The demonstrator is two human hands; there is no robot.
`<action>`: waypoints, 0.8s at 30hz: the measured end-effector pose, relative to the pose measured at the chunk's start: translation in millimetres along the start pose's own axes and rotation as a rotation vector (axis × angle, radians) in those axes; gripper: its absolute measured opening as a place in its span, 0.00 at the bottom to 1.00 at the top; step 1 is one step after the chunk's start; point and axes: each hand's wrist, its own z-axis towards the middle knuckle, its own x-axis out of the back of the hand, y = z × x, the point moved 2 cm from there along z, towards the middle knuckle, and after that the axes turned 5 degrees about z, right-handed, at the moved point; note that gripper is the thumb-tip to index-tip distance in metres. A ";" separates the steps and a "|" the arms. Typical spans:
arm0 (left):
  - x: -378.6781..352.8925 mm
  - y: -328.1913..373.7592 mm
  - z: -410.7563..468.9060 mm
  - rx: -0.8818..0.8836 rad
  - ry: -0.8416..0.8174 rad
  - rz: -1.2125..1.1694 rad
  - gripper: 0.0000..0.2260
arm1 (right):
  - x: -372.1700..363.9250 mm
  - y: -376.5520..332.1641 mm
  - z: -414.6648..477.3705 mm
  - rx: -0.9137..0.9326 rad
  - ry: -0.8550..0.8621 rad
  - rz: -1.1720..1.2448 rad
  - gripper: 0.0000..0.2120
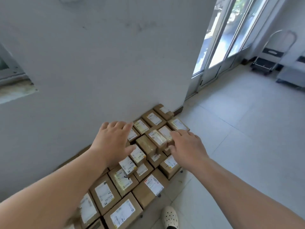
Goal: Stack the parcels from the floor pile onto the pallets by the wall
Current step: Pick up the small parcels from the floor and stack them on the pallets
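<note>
I see both arms stretched forward, palms down. The left hand (112,139) hovers over the parcels (105,194) packed along the foot of the wall (99,63). The right hand (186,144) is just beside a taped parcel (157,138) on the upper layer. Fingers spread, released, holding nothing.

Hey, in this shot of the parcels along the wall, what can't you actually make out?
All in the head view:
The pallets: covered by the brown cardboard parcels.
Print on the white shipping labels: too small and blurred.
Parcels beneath the left hand and its forearm: hidden.
Whether the right hand touches the clear-taped parcel: unclear.
Nearest parcels: cut off by the bottom edge.
The floor pile: outside the frame.
</note>
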 end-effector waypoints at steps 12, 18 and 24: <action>31.4 177.2 -22.4 -0.575 0.057 0.065 0.33 | 5.1 102.0 -230.1 -0.654 0.140 0.017 0.21; 41.7 315.3 -59.9 -0.872 0.080 0.108 0.34 | -3.7 150.5 -362.5 -0.957 0.221 0.087 0.21; 35.5 458.9 -132.5 -1.096 0.098 0.085 0.32 | -21.4 195.0 -503.3 -1.174 0.260 0.143 0.20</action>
